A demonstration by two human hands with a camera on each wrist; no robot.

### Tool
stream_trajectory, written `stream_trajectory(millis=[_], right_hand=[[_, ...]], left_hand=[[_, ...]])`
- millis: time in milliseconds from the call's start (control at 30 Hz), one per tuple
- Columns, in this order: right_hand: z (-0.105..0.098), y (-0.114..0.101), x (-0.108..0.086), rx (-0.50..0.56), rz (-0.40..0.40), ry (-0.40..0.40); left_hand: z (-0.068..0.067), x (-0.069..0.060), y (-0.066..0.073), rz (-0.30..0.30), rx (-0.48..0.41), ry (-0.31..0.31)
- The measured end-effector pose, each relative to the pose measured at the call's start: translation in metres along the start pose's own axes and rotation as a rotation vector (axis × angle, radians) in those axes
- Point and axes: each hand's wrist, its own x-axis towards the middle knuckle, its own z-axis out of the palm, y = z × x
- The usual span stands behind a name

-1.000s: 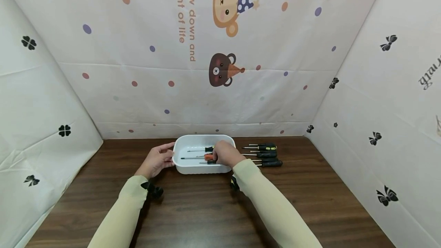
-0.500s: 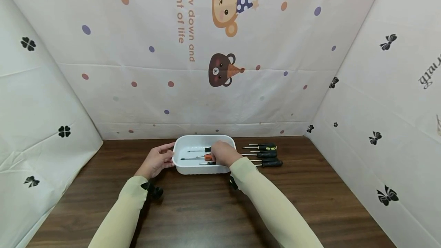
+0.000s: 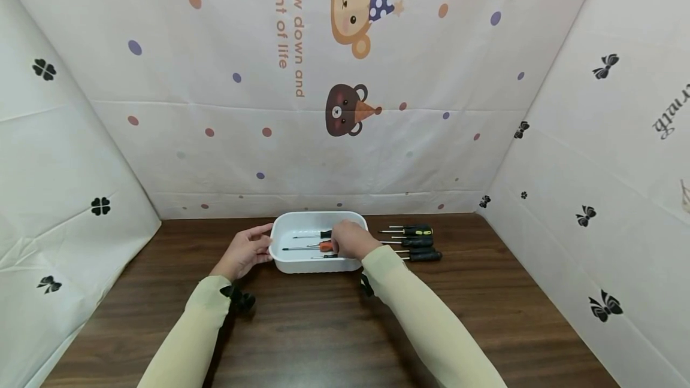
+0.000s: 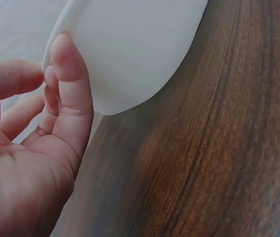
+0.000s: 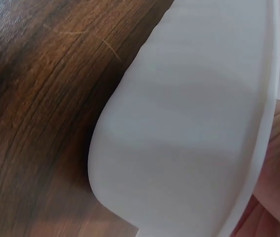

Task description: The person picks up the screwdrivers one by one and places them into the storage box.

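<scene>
A white plastic box [image 3: 318, 267] stands near the back of the table with several screwdrivers lying in it. My left hand [image 3: 246, 251] holds the box's left rim; in the left wrist view its fingers [image 4: 72, 74] lie against the outer wall. Over the box's right end, my right hand [image 3: 353, 239] reaches down to the handle of the small front screwdriver [image 3: 329, 256] and seems to pinch it, though the fingertips are hidden. Beside that hand lie an orange-handled screwdriver [image 3: 326, 246] and a black-handled screwdriver [image 3: 326, 234]. The right wrist view mostly shows the box's outer wall.
Right of the box, several black-handled screwdrivers [image 3: 423, 242] lie side by side on the dark wooden table [image 3: 302, 328], some with yellow marks. Printed white cloth [image 3: 226, 154] closes off the back and both sides.
The right hand has shifted slightly left, then a little back right. The small front screwdriver has shifted slightly within the box. The left hand and the box stay in place.
</scene>
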Motion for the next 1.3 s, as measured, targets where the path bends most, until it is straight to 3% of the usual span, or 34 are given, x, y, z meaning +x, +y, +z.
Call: stream_trajectory(millis=[567,933,1300], right_hand=[[-0.002,0.012,-0.003,0.132,0.034,-0.009],[-0.013,0.025,-0.019,0.467,0.064,0.07],[-0.023,0.036,-0.041,0.628,0.094,0.18]], left_hand=[[-0.002,-0.003,0.0,0.001,0.017,0.006],[0.0,-0.001,0.001,0.011,0.006,-0.003],[-0.001,-0.002,0.002,0.006,0.01,-0.003]])
